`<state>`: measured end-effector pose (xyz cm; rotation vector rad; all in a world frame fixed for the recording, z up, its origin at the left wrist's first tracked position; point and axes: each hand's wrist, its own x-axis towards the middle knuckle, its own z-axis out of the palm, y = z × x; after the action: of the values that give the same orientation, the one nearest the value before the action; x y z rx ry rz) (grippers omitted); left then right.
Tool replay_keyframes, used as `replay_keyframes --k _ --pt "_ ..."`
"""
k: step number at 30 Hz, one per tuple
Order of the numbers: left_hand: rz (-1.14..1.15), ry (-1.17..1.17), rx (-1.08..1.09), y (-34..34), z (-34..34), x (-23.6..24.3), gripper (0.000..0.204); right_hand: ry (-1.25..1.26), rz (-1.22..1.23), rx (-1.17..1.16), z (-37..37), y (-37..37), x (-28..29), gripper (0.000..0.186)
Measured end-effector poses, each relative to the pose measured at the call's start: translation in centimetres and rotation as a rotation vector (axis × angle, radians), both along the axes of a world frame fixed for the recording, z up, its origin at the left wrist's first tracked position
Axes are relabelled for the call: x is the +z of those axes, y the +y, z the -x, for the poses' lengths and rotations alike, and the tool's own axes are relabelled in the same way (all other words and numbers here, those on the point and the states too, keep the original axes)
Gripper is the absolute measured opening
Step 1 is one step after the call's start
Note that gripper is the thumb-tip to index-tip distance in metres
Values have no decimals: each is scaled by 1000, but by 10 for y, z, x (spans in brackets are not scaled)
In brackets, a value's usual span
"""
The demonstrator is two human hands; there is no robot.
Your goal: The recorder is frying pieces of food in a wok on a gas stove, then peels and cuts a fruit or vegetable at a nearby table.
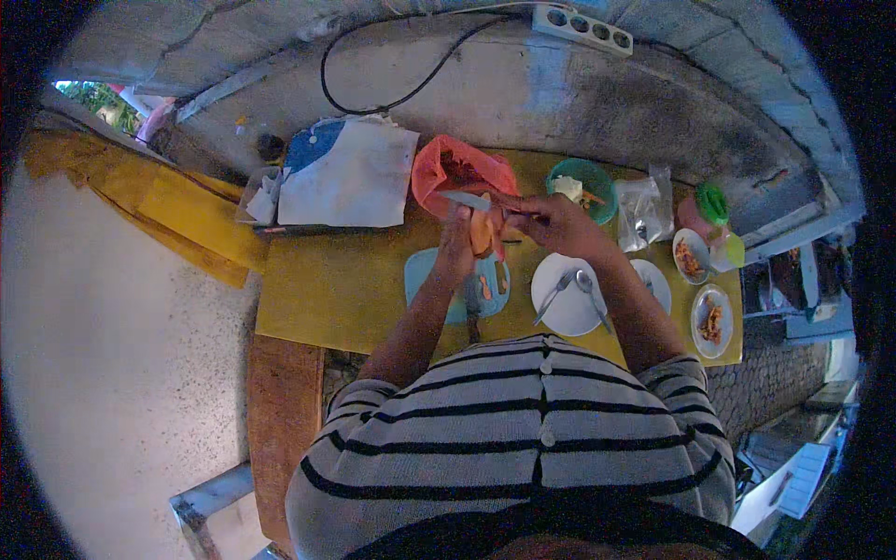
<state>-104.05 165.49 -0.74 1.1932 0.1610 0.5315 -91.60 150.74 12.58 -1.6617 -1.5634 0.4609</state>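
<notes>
My left hand (455, 250) is closed around a thick orange carrot (482, 233), held upright over the table's middle. My right hand (558, 226) grips a knife (467, 199), its blade lying across the carrot's upper end and pointing left. Just beyond both hands is a red plastic bag (427, 177), open at the top; its contents are dark and hard to make out. Below them lies a light blue cutting board (425, 280) with small orange pieces (484, 287) and a second knife (472, 301) on it.
A white plate (551, 317) with a spoon and fork lies right of the board. Farther right are a green bowl (607, 213), a clear plastic bag (644, 210) and two dishes of food (712, 322). White sheets (350, 182) lean at the back left, below a concrete wall.
</notes>
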Motion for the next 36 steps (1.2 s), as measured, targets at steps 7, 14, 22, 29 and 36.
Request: replay_keyframes --k 7,14,22,29,36 --pt "61 -172 -205 -4 1 38 43 437 237 -42 2 -6 -2 43" --pt "-202 74 -75 -7 11 43 50 597 300 -54 -6 -2 -8 36" --pt "296 103 260 -12 4 71 39 191 -77 -230 -9 6 -47 36" --pt "474 180 -1 -48 -32 49 40 783 62 -389 -10 -46 -57 44" --pt "184 73 -402 -164 -92 -10 41 878 -167 -764 -34 -170 -80 41"
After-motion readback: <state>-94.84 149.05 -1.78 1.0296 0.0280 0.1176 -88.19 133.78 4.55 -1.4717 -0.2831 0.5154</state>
